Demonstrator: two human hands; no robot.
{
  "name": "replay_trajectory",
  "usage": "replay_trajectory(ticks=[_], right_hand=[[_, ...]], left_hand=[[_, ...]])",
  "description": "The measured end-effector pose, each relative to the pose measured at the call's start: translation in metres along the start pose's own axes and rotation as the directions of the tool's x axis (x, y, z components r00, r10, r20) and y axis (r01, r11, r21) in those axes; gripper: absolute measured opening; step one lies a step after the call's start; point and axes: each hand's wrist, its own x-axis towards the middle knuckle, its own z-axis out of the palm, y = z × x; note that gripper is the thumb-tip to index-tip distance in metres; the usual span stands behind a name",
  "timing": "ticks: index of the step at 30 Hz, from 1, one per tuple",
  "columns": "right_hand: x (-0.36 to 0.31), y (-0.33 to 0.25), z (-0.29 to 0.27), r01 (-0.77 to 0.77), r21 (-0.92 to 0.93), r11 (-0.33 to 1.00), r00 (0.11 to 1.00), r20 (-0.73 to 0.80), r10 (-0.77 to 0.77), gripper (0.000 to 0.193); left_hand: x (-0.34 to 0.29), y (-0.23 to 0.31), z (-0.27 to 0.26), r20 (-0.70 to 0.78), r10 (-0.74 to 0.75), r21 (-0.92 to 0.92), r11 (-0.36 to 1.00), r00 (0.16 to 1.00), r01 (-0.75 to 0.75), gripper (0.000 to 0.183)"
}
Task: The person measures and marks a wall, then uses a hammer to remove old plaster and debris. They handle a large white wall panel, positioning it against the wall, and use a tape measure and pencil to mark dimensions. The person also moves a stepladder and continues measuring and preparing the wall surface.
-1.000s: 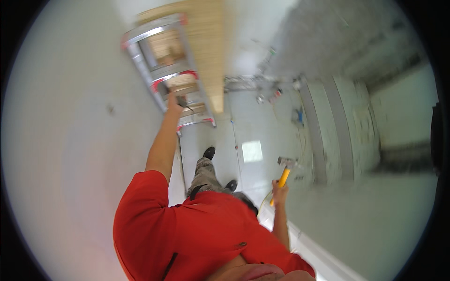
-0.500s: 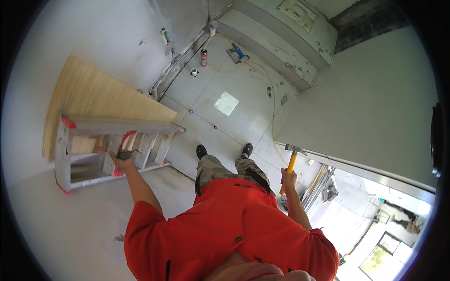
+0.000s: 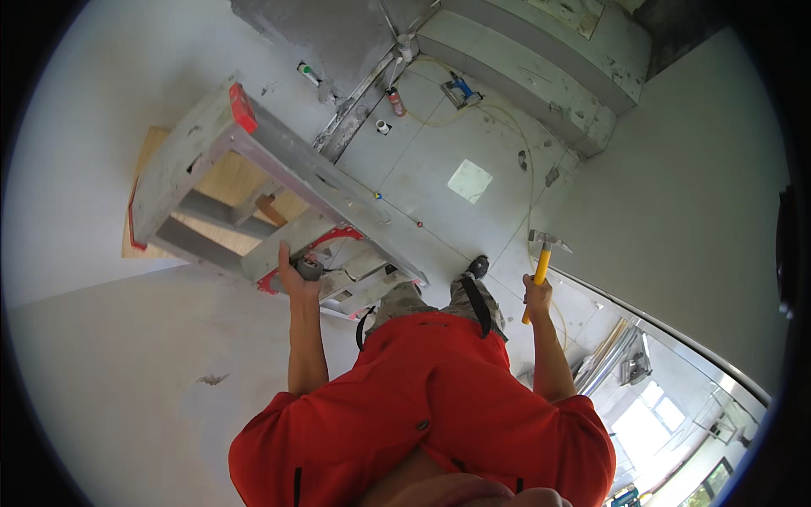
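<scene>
At the left, my left hand (image 3: 298,274) is closed at a rung of the aluminium stepladder (image 3: 279,152), which is folded, tilted and has red end caps. A small dark grey rounded object (image 3: 310,268) sits at the same fingers; its kind is unclear. Around the yellow handle of a hammer (image 3: 543,260) my right hand (image 3: 537,295) is wrapped, at the right of my body. The hammer's metal head points up and away from me. One foot is partly hidden behind the ladder.
A wood-grain board (image 3: 152,169) leans on the left wall behind the ladder. On the tiled floor lie a blue nail gun (image 3: 460,89) with a yellow hose, a can (image 3: 396,102) and a pipe stub (image 3: 383,127). A panel wall (image 3: 676,186) rises at the right.
My left hand has brought the ladder inward and up, and it now covers more of the floor and one foot. The hammer stays in my right hand. The view has turned left.
</scene>
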Motion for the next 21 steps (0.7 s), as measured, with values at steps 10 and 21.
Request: replay_trajectory(ticks=[10, 21], right_hand=[[-0.048, 0.109, -0.058, 0.000, 0.284, 0.959, 0.988, -0.150, 0.045, 0.024], [-0.092, 0.151, -0.063, -0.049, 0.480, 0.876, 0.890, -0.377, 0.257, 0.023]], left_hand=[[0.012, -0.058, 0.133, 0.350, -0.252, 0.151, 0.966, 0.902, 0.210, 0.024], [0.135, -0.126, 0.432, 0.504, -0.482, 0.320, 0.875, 0.716, 0.364, 0.029]])
